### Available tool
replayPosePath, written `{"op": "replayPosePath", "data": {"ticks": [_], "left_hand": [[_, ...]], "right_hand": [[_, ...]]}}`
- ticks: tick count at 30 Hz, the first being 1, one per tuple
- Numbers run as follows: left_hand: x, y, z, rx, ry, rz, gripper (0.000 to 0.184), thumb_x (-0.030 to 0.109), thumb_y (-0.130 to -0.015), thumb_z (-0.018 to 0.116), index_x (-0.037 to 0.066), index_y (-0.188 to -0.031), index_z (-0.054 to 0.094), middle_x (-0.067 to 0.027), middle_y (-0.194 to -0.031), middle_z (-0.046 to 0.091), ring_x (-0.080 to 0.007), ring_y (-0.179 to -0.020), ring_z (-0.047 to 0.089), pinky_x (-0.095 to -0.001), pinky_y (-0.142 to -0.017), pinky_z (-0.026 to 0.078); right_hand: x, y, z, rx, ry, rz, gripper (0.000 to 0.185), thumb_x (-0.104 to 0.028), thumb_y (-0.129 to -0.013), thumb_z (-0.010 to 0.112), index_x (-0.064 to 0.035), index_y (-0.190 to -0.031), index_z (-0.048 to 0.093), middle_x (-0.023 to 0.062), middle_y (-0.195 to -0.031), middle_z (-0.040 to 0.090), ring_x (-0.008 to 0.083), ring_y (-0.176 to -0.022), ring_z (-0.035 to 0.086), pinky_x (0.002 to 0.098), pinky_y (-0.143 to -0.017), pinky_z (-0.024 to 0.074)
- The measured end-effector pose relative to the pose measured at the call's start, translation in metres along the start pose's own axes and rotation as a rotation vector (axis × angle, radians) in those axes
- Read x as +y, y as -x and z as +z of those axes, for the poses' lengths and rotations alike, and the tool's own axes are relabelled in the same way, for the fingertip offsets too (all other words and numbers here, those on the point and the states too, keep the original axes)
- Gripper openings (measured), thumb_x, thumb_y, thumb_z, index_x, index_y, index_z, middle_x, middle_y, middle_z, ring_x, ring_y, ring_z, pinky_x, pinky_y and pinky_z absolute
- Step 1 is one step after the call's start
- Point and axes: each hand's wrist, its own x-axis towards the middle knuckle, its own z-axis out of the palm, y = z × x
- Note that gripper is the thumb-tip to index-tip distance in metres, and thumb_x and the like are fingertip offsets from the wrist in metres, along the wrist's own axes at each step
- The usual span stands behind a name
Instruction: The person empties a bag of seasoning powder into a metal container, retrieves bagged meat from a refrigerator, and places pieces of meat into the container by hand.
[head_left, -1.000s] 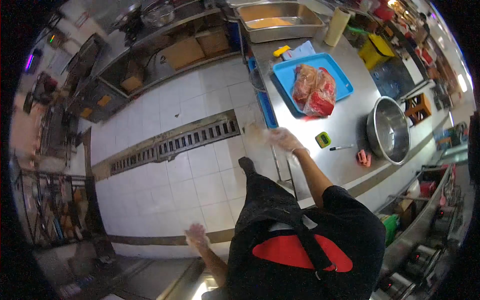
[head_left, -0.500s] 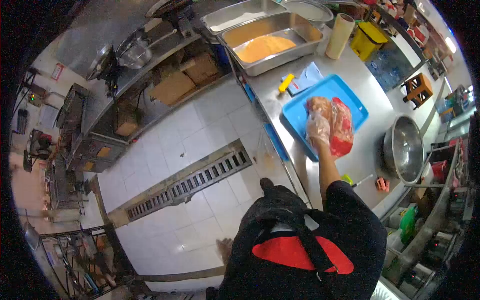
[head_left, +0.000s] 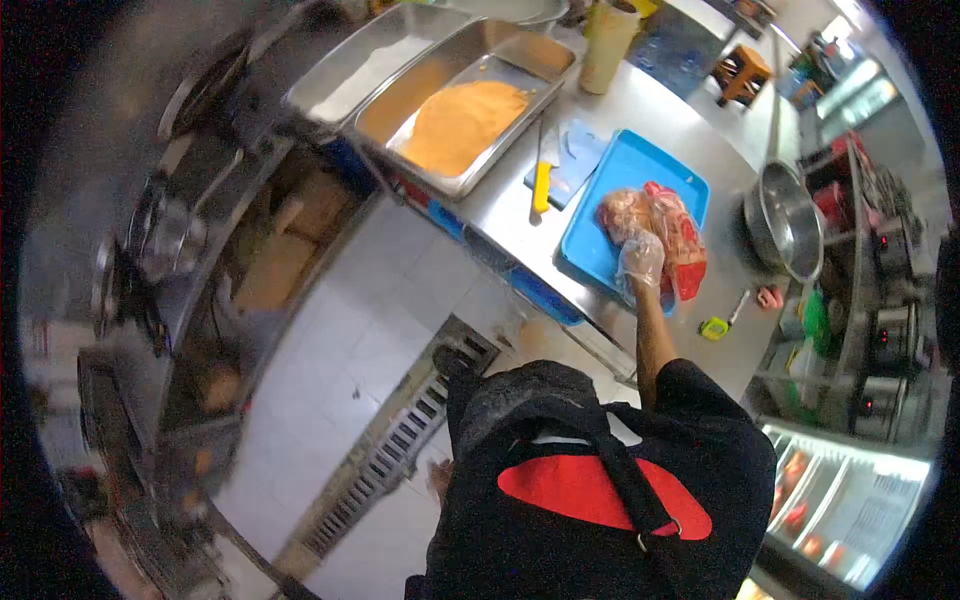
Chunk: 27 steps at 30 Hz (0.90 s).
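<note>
My right hand (head_left: 640, 258), in a clear plastic glove, reaches over the near edge of a blue tray (head_left: 582, 243). Its fingers close on the near end of a clear bag of pale, pinkish meat (head_left: 622, 212). Right beside that lies a second bag of meat (head_left: 677, 230) with red on its wrapping, reaching past the tray's near rim. Low at my left side, my left hand (head_left: 440, 478) shows only in part by the dark apron; its fingers are blurred.
Left of the tray, a yellow-handled knife (head_left: 542, 186) lies by a bluish cloth-like item (head_left: 580, 160). Deep steel pans hold orange crumbs (head_left: 465, 120) and white powder (head_left: 372, 78). A steel bowl (head_left: 785, 222) and yellow-green tape measure (head_left: 714, 328) sit right. A drain grate (head_left: 400, 425) crosses the floor.
My view has turned, so the pans look larger and the knife shows more fully. My right hand stays at the bagged meat, which now lies at a slightly different angle.
</note>
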Motion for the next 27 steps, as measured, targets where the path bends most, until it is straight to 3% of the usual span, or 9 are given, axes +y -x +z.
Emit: {"op": "replayPosePath", "data": {"ticks": [5, 8, 12, 14, 16, 21, 23, 25, 27], "left_hand": [[0.187, -0.06, 0.033, -0.19, -0.143, 0.139, 0.059, 0.047, -0.095, 0.05, 0.002, -0.133, 0.042, -0.0147, -0.117, 0.055, -0.0269, -0.097, 0.056, -0.042, -0.083, 0.049], [0.307, -0.115, 0.064, -0.486, -0.137, 0.316, 0.057, 0.044, -0.096, 0.051, 0.001, -0.132, 0.042, -0.013, -0.117, 0.055, -0.0247, -0.096, 0.056, -0.04, -0.082, 0.051], [0.422, -0.072, 0.248, -0.316, -0.526, 0.427, 0.046, 0.03, -0.097, 0.049, 0.003, -0.133, 0.043, -0.0118, -0.12, 0.054, -0.024, -0.101, 0.056, -0.0369, -0.085, 0.05], [0.442, -0.065, 0.311, -0.304, -0.735, 0.449, 0.046, 0.031, -0.097, 0.046, 0.003, -0.133, 0.044, -0.013, -0.122, 0.055, -0.0245, -0.103, 0.057, -0.0374, -0.087, 0.049], [0.434, -0.031, 0.41, -0.44, -0.942, 0.5, 0.048, 0.035, -0.098, 0.043, 0.003, -0.134, 0.045, -0.0149, -0.121, 0.056, -0.0253, -0.105, 0.058, -0.0391, -0.089, 0.049], [0.331, 0.106, 0.659, -0.693, -1.351, 0.374, 0.047, 0.037, -0.098, 0.043, 0.001, -0.125, 0.056, -0.0152, -0.103, 0.066, -0.0238, -0.095, 0.064, -0.0373, -0.084, 0.052], [0.276, 0.134, 0.706, -1.268, -1.467, 0.672, 0.043, 0.04, -0.097, 0.046, 0.005, -0.115, 0.063, -0.0109, -0.105, 0.065, -0.0207, -0.091, 0.063, -0.0344, -0.083, 0.051], [0.212, 0.119, 0.748, -1.25, -1.639, 0.469, 0.031, 0.031, -0.097, 0.052, 0.006, -0.111, 0.064, -0.0098, -0.102, 0.065, -0.0184, -0.089, 0.063, -0.0315, -0.077, 0.051], [0.154, 0.102, 0.784, -1.493, -1.735, 0.708, 0.026, 0.025, -0.093, 0.056, 0.003, -0.105, 0.064, -0.0132, -0.093, 0.064, -0.0207, -0.085, 0.063, -0.0322, -0.074, 0.049]], "right_hand": [[-0.02, -0.012, -0.003, -0.324, 0.383, 0.452, 0.031, -0.024, -0.086, 0.046, -0.004, -0.085, 0.07, 0.0208, -0.086, 0.067, 0.0392, -0.085, 0.064, 0.0463, -0.077, 0.0512], [-0.024, -0.014, -0.004, -0.177, 0.217, 0.586, 0.03, -0.023, -0.087, 0.047, -0.0047, -0.085, 0.07, 0.0191, -0.086, 0.068, 0.0381, -0.084, 0.065, 0.0449, -0.076, 0.0514], [-0.022, -0.031, -0.006, -0.376, 0.297, 0.395, 0.031, -0.033, -0.085, 0.061, -0.0041, -0.089, 0.07, 0.0184, -0.092, 0.068, 0.0324, -0.089, 0.066, 0.043, -0.08, 0.051], [-0.072, -0.051, -0.035, -0.4, 0.26, 0.596, 0.034, -0.037, -0.084, 0.064, -0.0046, -0.091, 0.071, 0.0176, -0.094, 0.068, 0.0318, -0.092, 0.065, 0.0419, -0.081, 0.0508], [-0.111, -0.08, -0.045, -0.446, 0.09, 0.969, 0.036, -0.039, -0.085, 0.062, -0.0055, -0.092, 0.071, 0.0163, -0.095, 0.068, 0.0319, -0.095, 0.065, 0.0408, -0.082, 0.0505], [-0.088, -0.097, 0.004, -0.355, 0.083, 0.891, 0.031, -0.034, -0.084, 0.06, -0.0063, -0.093, 0.071, 0.0189, -0.096, 0.068, 0.0356, -0.09, 0.065, 0.0423, -0.081, 0.0502], [-0.098, -0.093, 0.01, -0.322, 0.052, 0.898, 0.03, -0.032, -0.084, 0.059, -0.0067, -0.093, 0.071, 0.0196, -0.096, 0.068, 0.0366, -0.087, 0.065, 0.0429, -0.079, 0.0502], [-0.106, -0.087, -0.003, -0.312, -0.014, 0.914, 0.027, -0.03, -0.083, 0.06, -0.0068, -0.091, 0.071, 0.0197, -0.095, 0.068, 0.0361, -0.086, 0.065, 0.0435, -0.079, 0.0501], [-0.108, -0.096, -0.027, -0.291, -0.124, 0.94, 0.023, -0.027, -0.082, 0.061, -0.0065, -0.086, 0.071, 0.019, -0.094, 0.068, 0.0343, -0.088, 0.065, 0.0441, -0.079, 0.0499]]}}
